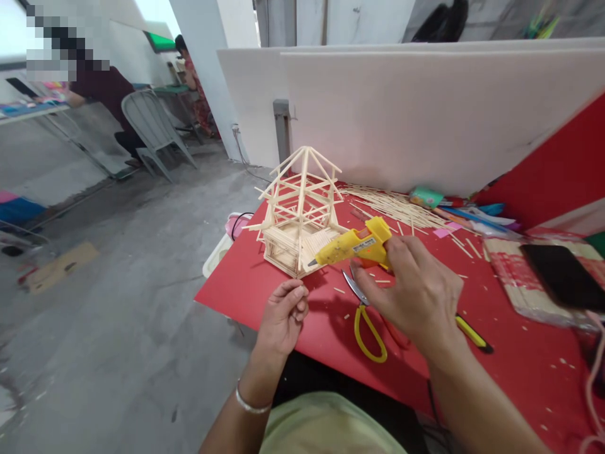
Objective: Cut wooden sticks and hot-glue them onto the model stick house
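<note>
A pavilion-like model of thin wooden sticks (303, 183), with a pointed roof frame, stands on the red table (236, 291). My right hand (416, 284) is wrapped round a yellow hot glue gun (352, 244), whose nozzle points left at the model's near base corner. Just in front of that corner, my left hand (286, 312) is closed with its fingertips pinched together; what is between them, if anything, is too small to tell. Yellow-handled scissors (370, 334) lie partly open below the glue gun.
Loose wooden sticks (392, 205) are heaped behind the model. A yellow utility knife (474, 333) lies right of my right wrist. A black phone (564, 275) rests on a plastic-wrapped pack (508, 271). Pale boards (401, 113) stand behind the table. A seated person (101, 94) is far left.
</note>
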`<state>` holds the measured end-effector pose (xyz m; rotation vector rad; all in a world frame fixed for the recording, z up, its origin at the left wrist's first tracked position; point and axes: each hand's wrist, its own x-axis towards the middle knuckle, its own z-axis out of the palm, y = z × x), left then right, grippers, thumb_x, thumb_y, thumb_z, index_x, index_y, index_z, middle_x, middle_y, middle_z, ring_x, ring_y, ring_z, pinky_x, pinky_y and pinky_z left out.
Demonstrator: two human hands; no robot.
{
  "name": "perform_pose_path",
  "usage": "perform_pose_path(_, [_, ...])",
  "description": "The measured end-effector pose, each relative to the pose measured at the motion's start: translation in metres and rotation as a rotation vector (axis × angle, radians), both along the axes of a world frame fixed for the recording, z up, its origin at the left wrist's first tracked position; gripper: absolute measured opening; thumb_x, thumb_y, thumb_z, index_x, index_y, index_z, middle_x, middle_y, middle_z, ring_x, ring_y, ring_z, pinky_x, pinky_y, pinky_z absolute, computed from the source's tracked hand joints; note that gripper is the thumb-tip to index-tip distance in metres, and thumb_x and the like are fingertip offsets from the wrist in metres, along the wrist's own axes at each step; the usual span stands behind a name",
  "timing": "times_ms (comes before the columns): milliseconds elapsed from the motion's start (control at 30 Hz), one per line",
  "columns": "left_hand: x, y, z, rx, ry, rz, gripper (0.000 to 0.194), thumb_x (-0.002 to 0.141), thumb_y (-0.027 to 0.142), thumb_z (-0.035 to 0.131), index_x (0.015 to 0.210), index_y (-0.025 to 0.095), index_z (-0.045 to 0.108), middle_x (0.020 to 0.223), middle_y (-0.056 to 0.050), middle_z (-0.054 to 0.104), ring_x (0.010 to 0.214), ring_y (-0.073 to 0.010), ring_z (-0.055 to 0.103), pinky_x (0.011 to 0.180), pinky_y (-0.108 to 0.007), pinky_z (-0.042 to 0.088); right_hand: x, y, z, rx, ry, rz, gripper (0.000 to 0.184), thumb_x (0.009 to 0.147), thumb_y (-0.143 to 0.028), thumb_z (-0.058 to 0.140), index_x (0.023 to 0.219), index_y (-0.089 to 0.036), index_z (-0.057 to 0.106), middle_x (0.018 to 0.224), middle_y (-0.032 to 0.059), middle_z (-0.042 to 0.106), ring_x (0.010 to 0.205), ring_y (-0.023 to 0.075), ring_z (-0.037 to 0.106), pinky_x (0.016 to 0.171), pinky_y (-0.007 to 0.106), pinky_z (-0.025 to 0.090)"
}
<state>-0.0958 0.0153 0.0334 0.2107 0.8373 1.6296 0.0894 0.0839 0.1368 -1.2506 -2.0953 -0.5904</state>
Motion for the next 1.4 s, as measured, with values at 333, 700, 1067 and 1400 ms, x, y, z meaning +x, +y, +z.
perform_pose_path(333, [-0.003, 0.0, 0.008, -0.034, 0.056, 0.002, 0.029, 0.058, 0.021, 0.09, 0.08, 0.016, 0.071, 0.074, -0.002, 0.072, 0.05, -0.0039, 0.055, 0.04, -0.011, 0.035, -0.005, 0.005, -0.005, -0.032, 0.018, 0.043, 0.034, 0.086, -0.042, 0.059, 0.11, -0.017, 0.061, 0.095, 0.0044, 0.067, 0.076, 0.0157, 0.06, 0.057, 0.028, 0.031])
perform_pose_path(700, [-0.003, 0.005, 0.009, -0.023, 0.05, 0.031, 0.027, 0.058, 0.02, 0.09, 0.077, 0.015, 0.071, 0.073, -0.002, 0.07, 0.051, -0.0044, 0.054, 0.041, -0.013, 0.035, -0.005, 0.006, -0.006, -0.025, -0.003, 0.065, 0.037, 0.087, -0.04, 0.058, 0.116, -0.017, 0.061, 0.101, 0.0049, 0.069, 0.079, 0.0163, 0.061, 0.058, 0.029, 0.03])
perform_pose_path(1067, [-0.004, 0.005, 0.009, -0.023, 0.035, 0.032, 0.027, 0.06, 0.018, 0.088, 0.078, 0.016, 0.068, 0.071, -0.001, 0.071, 0.051, -0.0055, 0.055, 0.041, -0.013, 0.036, -0.007, 0.008, -0.009, -0.01, -0.014, 0.092, 0.036, 0.088, -0.039, 0.058, 0.115, -0.016, 0.061, 0.102, 0.0046, 0.069, 0.079, 0.0165, 0.062, 0.06, 0.029, 0.034])
perform_pose_path(1400, [-0.005, 0.007, 0.007, -0.018, 0.029, 0.027, 0.028, 0.061, 0.02, 0.088, 0.079, 0.016, 0.067, 0.071, -0.001, 0.07, 0.05, -0.0054, 0.055, 0.04, -0.013, 0.036, -0.008, 0.009, -0.01, 0.014, -0.015, 0.116, 0.033, 0.088, -0.038, 0.059, 0.111, -0.015, 0.062, 0.1, 0.0045, 0.069, 0.078, 0.0167, 0.062, 0.061, 0.028, 0.037])
